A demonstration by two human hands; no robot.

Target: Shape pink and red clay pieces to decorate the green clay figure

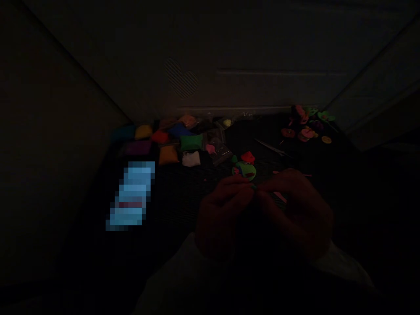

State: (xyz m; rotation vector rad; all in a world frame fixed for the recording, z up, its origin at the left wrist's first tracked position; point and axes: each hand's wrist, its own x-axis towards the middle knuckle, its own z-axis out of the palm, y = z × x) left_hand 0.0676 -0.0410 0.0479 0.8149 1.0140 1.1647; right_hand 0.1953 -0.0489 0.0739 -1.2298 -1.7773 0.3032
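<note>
In dim light, my left hand [221, 214] and my right hand [300, 210] meet fingertip to fingertip above the dark tabletop. Between them is a tiny piece of green clay [253, 187], pinched by both hands and mostly covered by the fingers. Just beyond the fingertips lies a green clay figure [244, 170] with red and dark details, and a red clay piece [248, 157] touches its far side. A pink flat tool [280, 197] is partly hidden by my right hand.
Bags of coloured clay, among them a green packet [191, 142] and a white packet [190, 159], crowd the back left. A lit phone [133, 192] lies at left. Scissors [274, 147] rest behind my right hand. Several finished clay shapes [307, 134] sit at the back right, by the wall.
</note>
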